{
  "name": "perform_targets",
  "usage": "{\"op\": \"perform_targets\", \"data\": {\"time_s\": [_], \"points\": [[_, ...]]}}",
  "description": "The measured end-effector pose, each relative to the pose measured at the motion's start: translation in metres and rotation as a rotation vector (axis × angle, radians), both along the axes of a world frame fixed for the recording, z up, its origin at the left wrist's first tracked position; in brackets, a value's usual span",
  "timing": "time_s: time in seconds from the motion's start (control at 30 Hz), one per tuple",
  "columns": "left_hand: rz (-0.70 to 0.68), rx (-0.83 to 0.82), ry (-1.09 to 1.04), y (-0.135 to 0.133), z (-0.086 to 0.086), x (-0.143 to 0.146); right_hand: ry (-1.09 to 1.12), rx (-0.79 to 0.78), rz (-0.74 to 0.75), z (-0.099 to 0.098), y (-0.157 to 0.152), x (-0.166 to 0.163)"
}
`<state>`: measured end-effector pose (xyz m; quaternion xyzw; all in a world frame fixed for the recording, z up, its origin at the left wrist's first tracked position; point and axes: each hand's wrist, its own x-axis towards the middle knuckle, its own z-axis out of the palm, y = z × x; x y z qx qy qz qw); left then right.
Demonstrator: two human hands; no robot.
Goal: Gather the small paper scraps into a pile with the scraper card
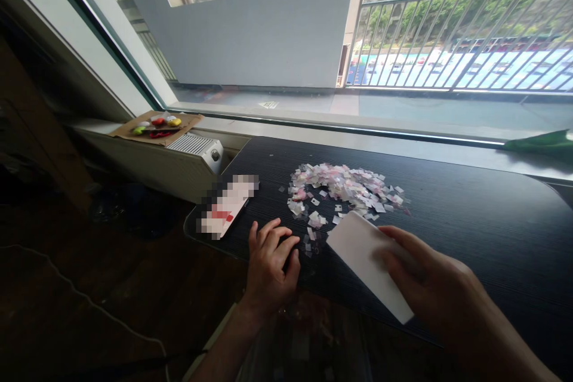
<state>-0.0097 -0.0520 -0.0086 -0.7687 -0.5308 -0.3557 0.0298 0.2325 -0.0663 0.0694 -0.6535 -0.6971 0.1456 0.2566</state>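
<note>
My right hand (430,277) grips a flat white card (364,256), tilted with its far corner toward a pile of several small pink and white paper scraps (344,188) on a dark table (483,221). My left hand (271,265) rests near the table's front edge, fingers curled and pressed down on the surface just left of a few stray scraps (311,233). What lies under those fingers, if anything, is hidden.
A blurred white and red flat object (226,206) lies at the table's left corner. A white heater (197,152) stands by the window sill, with a cardboard piece (156,126) holding coloured bits. A green thing (544,142) lies on the sill at right.
</note>
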Motion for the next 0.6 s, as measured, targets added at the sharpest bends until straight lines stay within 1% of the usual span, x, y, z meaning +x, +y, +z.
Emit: {"op": "perform_targets", "data": {"time_s": [0.27, 0.37, 0.5, 0.6], "points": [[-0.013, 0.002, -0.068, -0.001, 0.0, -0.001, 0.029, 0.013, 0.085, -0.006, 0.007, -0.003], [-0.021, 0.006, -0.106, 0.0, 0.0, -0.003, 0.052, -0.035, 0.11, -0.005, 0.01, -0.008], [-0.011, 0.011, -0.168, 0.0, 0.001, -0.005, 0.055, -0.044, 0.098, -0.001, 0.014, -0.016], [-0.005, -0.004, -0.216, 0.001, 0.003, -0.005, 0.067, -0.049, 0.147, -0.001, 0.016, -0.017]]}}
